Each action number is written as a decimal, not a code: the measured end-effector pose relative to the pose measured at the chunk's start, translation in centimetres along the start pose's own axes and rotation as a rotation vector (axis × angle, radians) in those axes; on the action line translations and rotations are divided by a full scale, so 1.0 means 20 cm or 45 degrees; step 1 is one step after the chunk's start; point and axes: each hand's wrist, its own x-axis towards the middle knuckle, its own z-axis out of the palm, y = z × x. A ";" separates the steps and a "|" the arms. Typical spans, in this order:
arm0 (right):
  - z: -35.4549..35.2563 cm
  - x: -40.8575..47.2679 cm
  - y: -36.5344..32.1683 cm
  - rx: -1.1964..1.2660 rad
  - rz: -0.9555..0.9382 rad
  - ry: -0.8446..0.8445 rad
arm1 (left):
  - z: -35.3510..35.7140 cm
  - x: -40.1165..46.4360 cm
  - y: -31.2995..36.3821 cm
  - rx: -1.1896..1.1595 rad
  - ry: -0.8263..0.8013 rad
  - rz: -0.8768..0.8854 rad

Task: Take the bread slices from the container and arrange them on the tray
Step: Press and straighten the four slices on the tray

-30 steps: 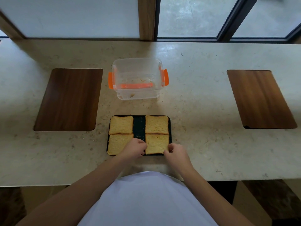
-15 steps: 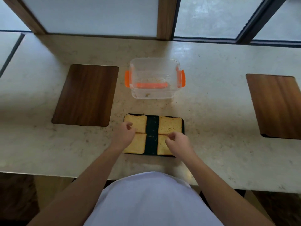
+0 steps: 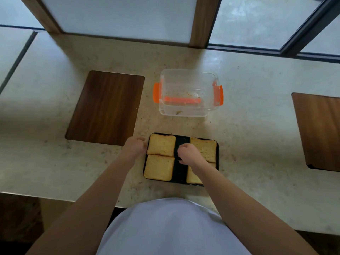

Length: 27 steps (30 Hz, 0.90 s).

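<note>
Four toasted bread slices lie flat on the black tray [image 3: 181,173], in two columns with a bare strip between them: far left slice [image 3: 161,145], near left slice [image 3: 159,167], far right slice [image 3: 206,149], near right slice [image 3: 192,176]. My left hand [image 3: 135,146] sits curled at the tray's left edge, beside the far left slice. My right hand [image 3: 187,153] is curled over the middle strip, against the far right slice and partly covering the near right one. Behind the tray stands the clear container [image 3: 187,70] with orange clips, holding only crumbs.
A dark wooden board [image 3: 106,107] is set in the stone counter to the left, and another wooden board [image 3: 320,129] to the right. Window frames run along the back. The counter's front edge is just below the tray, near my torso.
Both hands moved from the tray's near edge toward its far half. My left hand slid off the slices to the tray's left side. The view shifted left.
</note>
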 end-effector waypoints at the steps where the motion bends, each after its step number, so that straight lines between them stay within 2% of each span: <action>1: 0.00 0.01 0.00 0.018 0.010 -0.005 | -0.01 0.02 0.00 -0.014 0.017 -0.010; 10: 0.01 0.07 0.01 0.257 0.091 -0.047 | 0.02 0.01 0.07 -0.365 -0.087 -0.201; 19: 0.04 0.08 0.01 0.150 0.052 -0.027 | 0.01 -0.02 0.12 -0.398 -0.052 -0.266; 27: 0.02 0.11 0.00 0.209 0.089 -0.049 | 0.05 -0.07 0.20 -0.390 -0.078 -0.320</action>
